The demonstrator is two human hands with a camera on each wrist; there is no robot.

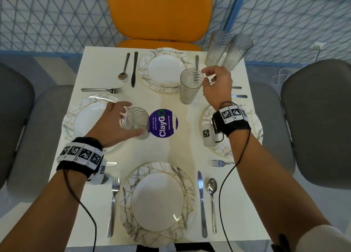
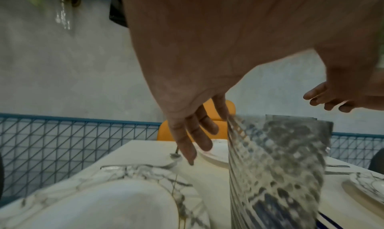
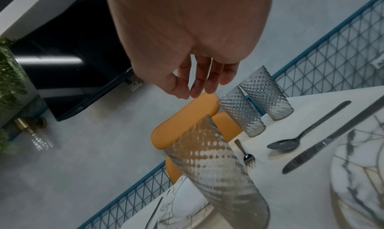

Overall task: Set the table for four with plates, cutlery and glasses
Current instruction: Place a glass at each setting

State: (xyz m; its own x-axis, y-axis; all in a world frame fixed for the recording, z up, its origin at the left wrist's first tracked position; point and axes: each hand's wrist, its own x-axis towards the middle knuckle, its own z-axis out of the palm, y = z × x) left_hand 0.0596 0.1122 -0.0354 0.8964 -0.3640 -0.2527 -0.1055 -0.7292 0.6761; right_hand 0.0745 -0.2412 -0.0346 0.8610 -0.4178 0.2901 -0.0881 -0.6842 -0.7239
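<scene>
Head view, left hand (image 1: 112, 122) around ribbed clear glass (image 1: 135, 118), grip unclear, right hand (image 1: 216, 86) loose beside second glass (image 1: 190, 86)

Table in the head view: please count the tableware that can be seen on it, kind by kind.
Plates: 4
Glasses: 4
Forks: 4
Knives: 4
Spoons: 3 seen; the left wristband may hide another
Total: 19 seen

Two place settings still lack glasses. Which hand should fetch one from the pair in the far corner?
Right. The right hand is empty, fingers relaxed, just beside the two spare glasses; the left hand is across the table at another glass.
</scene>
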